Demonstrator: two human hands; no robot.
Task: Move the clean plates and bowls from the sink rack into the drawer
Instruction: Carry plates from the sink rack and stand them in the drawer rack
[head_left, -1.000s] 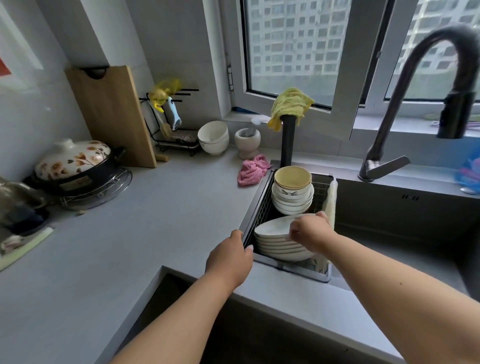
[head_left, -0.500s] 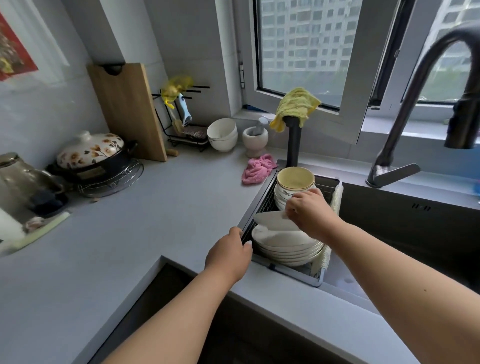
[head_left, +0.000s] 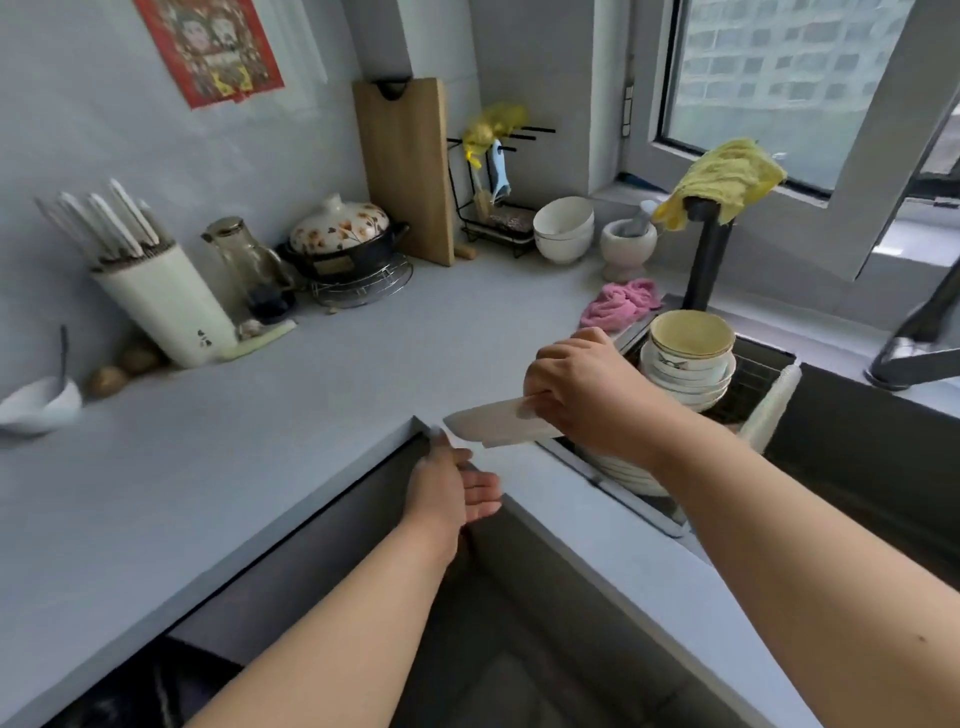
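My right hand (head_left: 582, 384) grips a white plate (head_left: 493, 427) by its rim and holds it level above the counter's inner corner, left of the sink rack (head_left: 748, 387). The rack holds a stack of bowls (head_left: 688, 364) with a beige bowl on top, and a stack of plates (head_left: 623, 474) partly hidden under my right forearm. My left hand (head_left: 449, 486) hangs open with fingers apart just below the counter edge, in front of the dark cabinet fronts (head_left: 322, 540). No drawer interior shows.
On the grey counter (head_left: 260, 431) stand a knife block (head_left: 166, 306), glass jar (head_left: 244, 260), clay pot (head_left: 340, 241), cutting board (head_left: 408, 166), white bowls (head_left: 563, 228), mortar (head_left: 626, 249), and a pink cloth (head_left: 621, 304). A black faucet (head_left: 919, 338) arches over the sink at right.
My right hand has lifted the top plate off the rack's stack and carried it left over the counter corner. My left hand left the rack's edge and dropped below the counter edge.
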